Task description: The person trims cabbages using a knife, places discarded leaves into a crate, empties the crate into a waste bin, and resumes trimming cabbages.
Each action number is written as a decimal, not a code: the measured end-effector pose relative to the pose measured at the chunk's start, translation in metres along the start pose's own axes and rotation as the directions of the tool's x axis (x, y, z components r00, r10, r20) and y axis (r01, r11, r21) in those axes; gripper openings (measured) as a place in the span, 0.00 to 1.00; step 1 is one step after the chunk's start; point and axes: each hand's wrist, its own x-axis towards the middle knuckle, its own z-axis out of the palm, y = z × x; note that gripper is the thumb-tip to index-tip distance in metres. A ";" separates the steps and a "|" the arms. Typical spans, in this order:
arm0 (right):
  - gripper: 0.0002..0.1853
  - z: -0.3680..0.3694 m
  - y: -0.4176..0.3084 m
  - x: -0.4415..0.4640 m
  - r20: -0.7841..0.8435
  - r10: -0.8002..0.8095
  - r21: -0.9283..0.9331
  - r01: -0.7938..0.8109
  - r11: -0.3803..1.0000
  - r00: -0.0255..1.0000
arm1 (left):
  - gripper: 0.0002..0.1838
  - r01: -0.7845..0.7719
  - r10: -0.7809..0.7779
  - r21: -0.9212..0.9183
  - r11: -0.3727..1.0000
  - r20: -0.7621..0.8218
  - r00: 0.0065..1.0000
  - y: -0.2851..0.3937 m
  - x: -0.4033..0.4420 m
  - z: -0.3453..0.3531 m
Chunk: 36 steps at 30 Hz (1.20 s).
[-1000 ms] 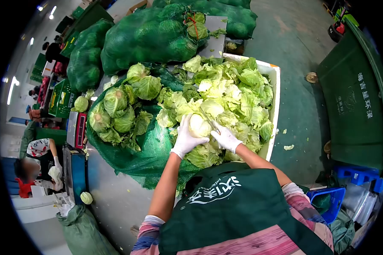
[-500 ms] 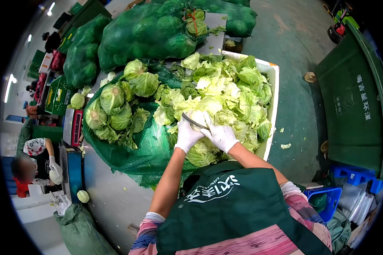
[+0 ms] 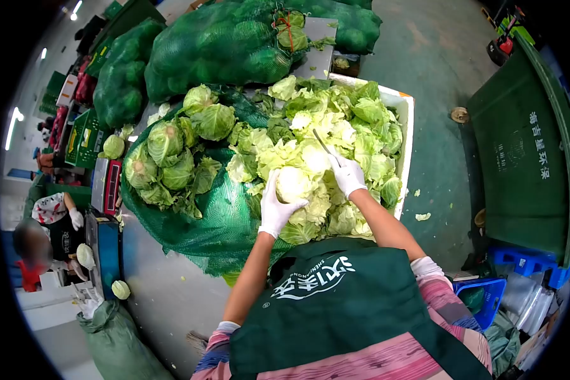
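My left hand, in a white glove, curls around a pale, trimmed cabbage, with the thumb along its near side. In my gloved right hand is a knife; its thin dark blade points up and left, apart from the cabbage. Below both hands, loose cabbage leaves heap over a white foam box. Several untrimmed cabbages sit to the left on an opened green mesh sack.
Full green mesh sacks of cabbages lie at the far side. A large green bin stands right, above a blue crate. Another person works at the left beside a scale. Leaf scraps dot the floor.
My right hand has moved right and up with the knife, away from the cabbage. My left hand now cups the cabbage lower down. The other person's gloved hand has come off a cabbage.
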 end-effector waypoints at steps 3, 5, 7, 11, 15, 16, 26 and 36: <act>0.26 0.004 0.004 0.000 0.047 0.044 -0.156 -0.036 0.987 0.998 | 0.56 0.104 -0.099 -0.137 0.985 0.038 0.994 -0.001 -0.010 -0.004; 0.40 -0.008 -0.015 -0.004 0.227 0.232 0.169 -0.272 0.947 0.946 | 0.56 0.120 -0.105 -0.247 0.962 0.072 0.992 -0.008 -0.016 -0.004; 0.58 -0.004 -0.032 -0.015 0.284 0.081 0.173 -0.134 0.976 0.955 | 0.57 0.260 -0.211 -0.573 0.777 0.152 0.966 -0.007 -0.019 -0.005; 0.59 0.020 -0.058 -0.047 0.199 -0.138 0.213 0.094 0.973 0.970 | 0.55 0.306 -0.279 -0.674 0.673 0.152 0.948 -0.003 -0.013 0.006; 0.50 0.030 -0.054 -0.038 0.151 -0.320 0.294 0.267 0.918 0.935 | 0.48 0.352 -0.338 -0.821 0.450 0.208 0.918 -0.010 -0.016 0.004; 0.46 0.030 -0.059 -0.038 0.183 -0.248 0.256 0.197 0.946 0.951 | 0.40 0.377 -0.324 -0.822 0.428 0.249 0.912 -0.011 -0.018 0.003; 0.38 0.002 -0.110 -0.054 0.022 -0.347 0.101 0.343 0.934 0.938 | 0.25 0.275 -0.486 -0.935 0.223 0.137 0.863 0.030 -0.012 -0.020; 0.26 -0.026 -0.045 0.013 0.053 -0.007 -0.095 0.012 0.995 0.999 | 0.24 0.228 -0.340 -0.969 0.091 0.185 0.922 0.059 -0.024 -0.052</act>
